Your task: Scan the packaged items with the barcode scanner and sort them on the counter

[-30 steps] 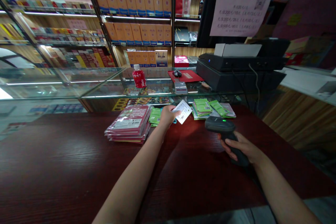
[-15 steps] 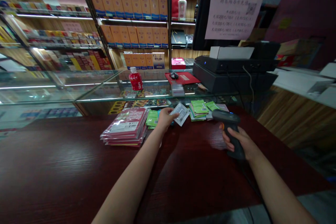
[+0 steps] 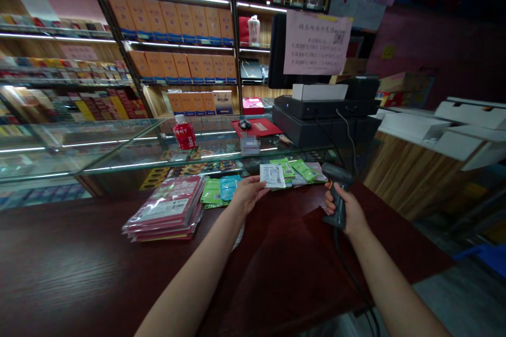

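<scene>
Left hand (image 3: 245, 195) pinches a small white packet (image 3: 272, 175) by its left edge at frame centre, printed label side up, text too small to read. Right hand (image 3: 348, 211), right of centre, is wrapped around the grip of a dark barcode scanner (image 3: 336, 189), head pointing left toward the packet, cable trailing to the lower frame edge. Versus half a second ago: packet now flatter and closer to the scanner head, scanner raised more upright; the view has shifted, so everything sits further left and lower. Just behind the packet, green packets (image 3: 297, 168) lie on the dark wooden counter (image 3: 79, 268); green and blue ones (image 3: 220, 189) sit left of the hand, beside a stack of pink-red packs (image 3: 166, 209) at centre left. Behind, on the glass case (image 3: 118, 147), a red bottle (image 3: 184, 134) with a white label, unreadable. Upper centre, a pink paper notice (image 3: 316, 42) with handwritten characters and a QR code hangs above a black register (image 3: 324, 116). Orange boxes (image 3: 177, 21) fill shelves upper left.
</scene>
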Tool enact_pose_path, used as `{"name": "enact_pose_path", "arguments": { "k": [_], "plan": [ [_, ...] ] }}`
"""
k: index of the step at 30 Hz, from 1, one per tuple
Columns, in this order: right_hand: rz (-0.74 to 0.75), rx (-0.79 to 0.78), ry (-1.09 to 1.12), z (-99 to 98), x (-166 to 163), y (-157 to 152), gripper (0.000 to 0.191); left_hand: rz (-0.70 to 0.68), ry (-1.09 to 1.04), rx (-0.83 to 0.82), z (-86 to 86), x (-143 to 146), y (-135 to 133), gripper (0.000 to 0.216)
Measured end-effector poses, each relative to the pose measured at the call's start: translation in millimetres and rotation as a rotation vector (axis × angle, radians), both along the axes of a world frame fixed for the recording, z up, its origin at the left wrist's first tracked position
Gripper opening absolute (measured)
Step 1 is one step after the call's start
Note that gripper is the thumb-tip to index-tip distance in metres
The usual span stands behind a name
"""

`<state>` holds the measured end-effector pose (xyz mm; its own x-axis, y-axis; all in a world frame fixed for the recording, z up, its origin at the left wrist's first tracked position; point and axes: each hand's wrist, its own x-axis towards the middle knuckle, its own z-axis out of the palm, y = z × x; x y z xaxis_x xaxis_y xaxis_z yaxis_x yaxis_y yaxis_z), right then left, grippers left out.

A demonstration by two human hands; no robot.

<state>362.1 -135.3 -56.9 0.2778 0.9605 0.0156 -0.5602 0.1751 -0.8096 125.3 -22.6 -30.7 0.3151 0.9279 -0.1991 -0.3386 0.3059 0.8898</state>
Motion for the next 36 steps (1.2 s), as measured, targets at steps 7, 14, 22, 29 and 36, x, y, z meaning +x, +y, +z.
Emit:
{"name": "enact_pose_path", "arguments": {
  "k": [7, 14, 22, 29, 36],
  "plan": [
    [-0.01, -0.006, 0.024, -1.0, 0, 2, 0.029, 0.146, 0.011, 0.062, -1.4, 49, 20, 0.018],
    [-0.004, 0.006, 0.034, -3.7, 2, 3, 0.029, 0.437, 0.55, 0.486, -15.1, 67, 31, 0.023],
    [0.012, 0.006, 0.033, -2.2, 0, 2, 0.028, 0.386, 0.879, 0.8, -30.5, 64, 25, 0.036],
    [0.006, -0.001, 0.043, -1.0, -1, 1, 0.027, 0.366, 0.956, 0.832, -25.6, 70, 27, 0.023],
    [0.011, -0.009, 0.031, -2.6, -1, 2, 0.028, 0.342, 0.974, 0.858, -26.0, 68, 24, 0.033]
  ]
}}
